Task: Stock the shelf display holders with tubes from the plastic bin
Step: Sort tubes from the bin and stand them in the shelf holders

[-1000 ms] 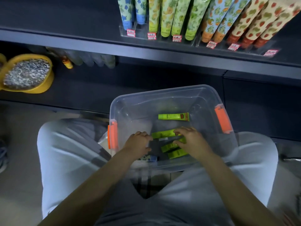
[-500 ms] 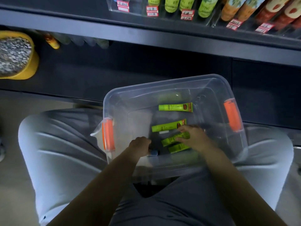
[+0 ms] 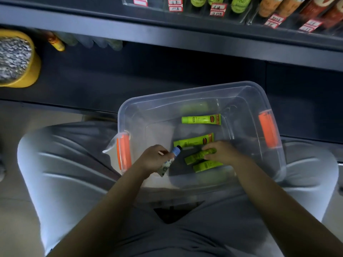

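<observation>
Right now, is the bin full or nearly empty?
Nearly empty: only a few tubes lie flat in the bin, and most of its floor shows bare.

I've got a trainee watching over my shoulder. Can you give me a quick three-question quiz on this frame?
1. True or false: the left hand holds a blue-capped tube.
2. Counting the green tube that the right hand grips, how many green ones lie in the plastic bin? A two, B four, C seven.
3. Fill in: the bin's two latches are ___ in colour.
Key: 1 true; 2 B; 3 orange.
</observation>
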A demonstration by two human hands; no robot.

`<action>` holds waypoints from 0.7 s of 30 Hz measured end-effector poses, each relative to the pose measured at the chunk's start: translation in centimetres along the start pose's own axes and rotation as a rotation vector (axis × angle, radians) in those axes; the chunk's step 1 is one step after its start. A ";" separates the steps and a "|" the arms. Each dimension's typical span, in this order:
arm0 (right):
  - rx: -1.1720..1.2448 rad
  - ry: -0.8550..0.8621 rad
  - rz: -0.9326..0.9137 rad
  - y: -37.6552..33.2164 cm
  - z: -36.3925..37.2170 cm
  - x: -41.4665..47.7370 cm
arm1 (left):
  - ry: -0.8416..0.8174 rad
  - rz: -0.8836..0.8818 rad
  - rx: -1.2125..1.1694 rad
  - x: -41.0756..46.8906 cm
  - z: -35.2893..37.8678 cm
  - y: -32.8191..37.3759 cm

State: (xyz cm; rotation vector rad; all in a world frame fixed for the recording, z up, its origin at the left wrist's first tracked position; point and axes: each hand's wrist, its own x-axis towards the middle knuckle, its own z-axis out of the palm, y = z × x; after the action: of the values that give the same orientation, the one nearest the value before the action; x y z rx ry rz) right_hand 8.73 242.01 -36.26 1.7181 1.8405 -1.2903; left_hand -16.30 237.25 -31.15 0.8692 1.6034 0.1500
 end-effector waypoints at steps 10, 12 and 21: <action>-0.401 -0.057 -0.019 -0.5 0.6 1.9 | -0.078 -0.060 -0.529 -4.2 -0.6 0.8; -0.442 -0.038 -0.018 -0.7 0.6 1.9 | -0.056 -0.045 -0.577 -4.3 -0.9 1.0; 0.370 -0.038 -0.001 -1.1 -1.6 -0.2 | 0.264 0.074 -0.702 -4.9 -1.8 2.1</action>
State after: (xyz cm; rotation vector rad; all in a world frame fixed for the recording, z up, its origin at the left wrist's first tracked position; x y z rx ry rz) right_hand 8.35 243.22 -34.82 1.8511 1.6587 -1.7382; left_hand -17.11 236.46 -25.68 0.3652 1.5930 0.8536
